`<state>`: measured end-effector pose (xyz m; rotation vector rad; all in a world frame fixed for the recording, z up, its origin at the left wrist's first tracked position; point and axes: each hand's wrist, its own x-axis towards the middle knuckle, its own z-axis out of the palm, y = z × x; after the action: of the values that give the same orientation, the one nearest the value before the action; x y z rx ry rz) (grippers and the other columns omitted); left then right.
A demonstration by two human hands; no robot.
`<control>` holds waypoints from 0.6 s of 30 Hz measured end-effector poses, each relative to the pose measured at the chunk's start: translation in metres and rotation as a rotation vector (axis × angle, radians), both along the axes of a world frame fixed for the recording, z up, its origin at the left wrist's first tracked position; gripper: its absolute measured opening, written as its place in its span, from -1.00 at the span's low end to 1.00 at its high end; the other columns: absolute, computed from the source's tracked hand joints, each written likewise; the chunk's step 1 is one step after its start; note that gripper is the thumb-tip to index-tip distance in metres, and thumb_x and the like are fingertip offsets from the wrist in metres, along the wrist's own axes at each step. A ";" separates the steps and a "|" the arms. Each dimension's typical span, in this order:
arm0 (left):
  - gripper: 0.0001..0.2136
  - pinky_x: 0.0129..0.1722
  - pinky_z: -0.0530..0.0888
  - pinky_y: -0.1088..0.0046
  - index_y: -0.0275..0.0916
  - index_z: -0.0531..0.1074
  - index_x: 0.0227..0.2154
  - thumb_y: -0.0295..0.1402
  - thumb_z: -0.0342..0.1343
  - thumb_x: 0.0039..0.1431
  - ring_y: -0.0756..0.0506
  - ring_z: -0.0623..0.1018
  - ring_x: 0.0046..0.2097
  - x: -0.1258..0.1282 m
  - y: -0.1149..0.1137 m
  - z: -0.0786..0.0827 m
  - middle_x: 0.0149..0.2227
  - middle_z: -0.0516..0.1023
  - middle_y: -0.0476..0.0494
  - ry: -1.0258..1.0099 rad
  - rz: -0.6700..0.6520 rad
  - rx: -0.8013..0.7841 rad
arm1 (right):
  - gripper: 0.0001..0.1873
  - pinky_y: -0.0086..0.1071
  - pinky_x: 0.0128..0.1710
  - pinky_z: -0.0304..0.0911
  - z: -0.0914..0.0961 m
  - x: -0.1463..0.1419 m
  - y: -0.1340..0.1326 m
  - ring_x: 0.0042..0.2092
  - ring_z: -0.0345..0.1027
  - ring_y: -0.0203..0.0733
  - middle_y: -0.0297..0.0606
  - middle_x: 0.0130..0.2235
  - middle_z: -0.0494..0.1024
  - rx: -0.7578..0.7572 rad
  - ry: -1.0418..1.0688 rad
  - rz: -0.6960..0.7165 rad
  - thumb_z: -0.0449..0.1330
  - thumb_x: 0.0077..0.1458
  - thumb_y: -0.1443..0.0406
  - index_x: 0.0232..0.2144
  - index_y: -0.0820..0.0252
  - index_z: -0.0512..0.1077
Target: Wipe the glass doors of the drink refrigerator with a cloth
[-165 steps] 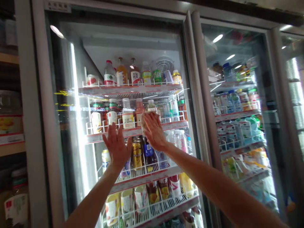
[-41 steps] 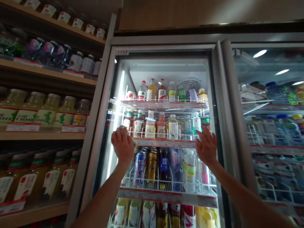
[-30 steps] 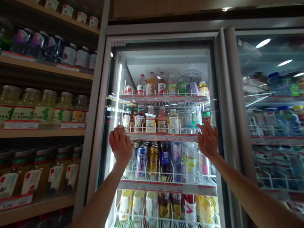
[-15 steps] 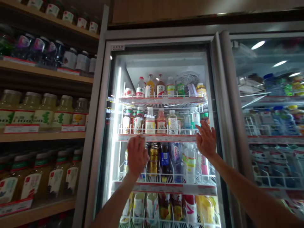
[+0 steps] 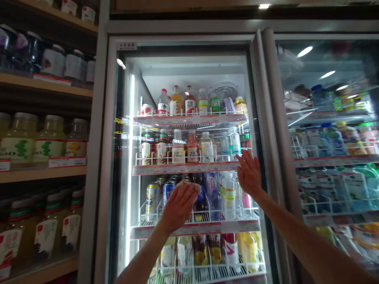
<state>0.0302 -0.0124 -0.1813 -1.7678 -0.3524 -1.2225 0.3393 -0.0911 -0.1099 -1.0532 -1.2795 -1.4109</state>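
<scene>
My left hand (image 5: 179, 206) lies against the glass door (image 5: 189, 71) of a lit drinks cooler, fingers together over a pale cloth (image 5: 194, 185). Only a thin edge of this cloth shows past the fingertips; the rest is hidden under the hand. My right hand (image 5: 249, 173) rests on or very near the same glass by the right side of the door, fingers stretched out, holding nothing. Behind the glass, bottles and cans stand on wire-fronted shelves, among them a clear bottle with a yellow-green label (image 5: 228, 195) and a pale can (image 5: 152, 200).
Wooden shelves (image 5: 44, 173) with rows of juice bottles (image 5: 50, 138) stand at the left. A grey upright handle (image 5: 274, 118) runs along the door's right edge. Beyond it is a second glass-fronted cooler (image 5: 331, 161) with more drinks.
My left hand has moved right across the glass with the cloth and is now tilted to the right. My right hand stays about where it was on the door. The view has shifted slightly right.
</scene>
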 end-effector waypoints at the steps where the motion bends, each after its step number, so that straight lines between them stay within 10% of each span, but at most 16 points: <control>1: -0.48 0.27 0.08 0.20 -0.09 0.06 0.22 -0.39 -0.07 0.19 -0.12 0.06 0.30 -0.006 0.001 -0.003 0.24 0.18 -0.09 -0.010 0.001 -0.008 | -0.54 -0.07 0.23 -0.07 0.000 0.000 0.000 0.30 -0.08 -0.14 -0.15 0.22 0.22 0.001 -0.001 0.003 -0.12 0.21 0.30 0.16 0.10 0.16; 6: -0.45 0.23 0.07 -0.07 -0.23 -0.03 0.25 -0.42 -0.09 0.20 -0.28 -0.05 0.32 -0.034 0.010 -0.007 0.31 -0.06 -0.29 -0.674 0.036 -0.068 | -0.55 -0.05 0.24 -0.08 0.000 0.000 0.001 0.32 -0.12 -0.12 -0.16 0.23 0.21 0.012 0.003 0.004 -0.11 0.21 0.30 0.14 0.13 0.20; 12: -0.47 0.28 0.04 0.20 -0.11 0.04 0.23 -0.38 -0.05 0.19 -0.13 0.06 0.30 0.005 -0.004 -0.022 0.24 0.19 -0.08 0.019 -0.003 0.005 | -0.56 -0.06 0.23 -0.06 0.001 0.002 -0.001 0.31 -0.11 -0.13 -0.12 0.22 0.23 0.009 -0.023 0.005 -0.12 0.21 0.31 0.13 0.16 0.21; 18: -0.41 0.24 0.06 -0.02 -0.20 -0.08 0.26 -0.44 -0.07 0.19 -0.26 -0.05 0.32 -0.030 0.006 -0.013 0.31 -0.05 -0.26 -0.546 0.067 -0.049 | -0.55 -0.07 0.24 -0.07 0.000 0.001 -0.002 0.31 -0.11 -0.13 -0.13 0.21 0.24 0.014 -0.013 0.006 -0.12 0.21 0.30 0.13 0.14 0.20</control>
<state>0.0006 -0.0064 -0.1943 -1.4240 -0.7539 -1.6486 0.3401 -0.0929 -0.1099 -1.0311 -1.2794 -1.4225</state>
